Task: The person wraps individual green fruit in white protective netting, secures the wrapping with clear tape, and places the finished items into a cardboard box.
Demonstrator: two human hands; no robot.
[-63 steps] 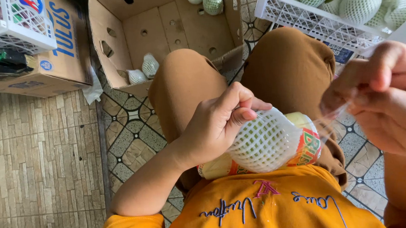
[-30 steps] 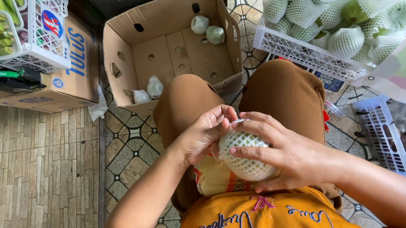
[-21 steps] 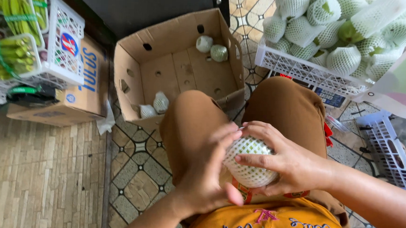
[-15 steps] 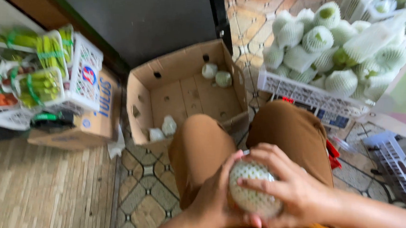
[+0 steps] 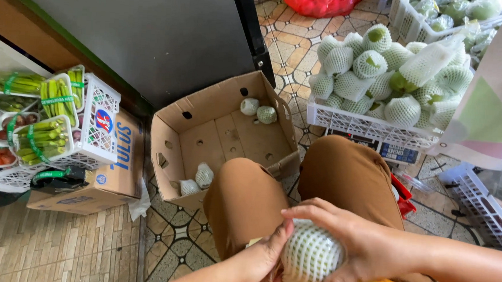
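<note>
White foam-mesh sleeve, soft, ribbed, around round fruit point(image 5: 311, 256) over my lap. Right hand point(image 5: 360, 249) clamps top and side; left hand point(image 5: 258, 263) cups it from left.

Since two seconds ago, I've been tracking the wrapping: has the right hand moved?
Yes. The right hand was raised apart to the right, off the fruit; now it is clasped over the net-wrapped fruit above the person's lap, opposite the left hand.

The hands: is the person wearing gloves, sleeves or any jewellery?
No. The left hand and right hand are bare, with no gloves, rings or watch in view. Both forearms are uncovered as far as the picture shows. The fingers have short, plain nails.
</note>
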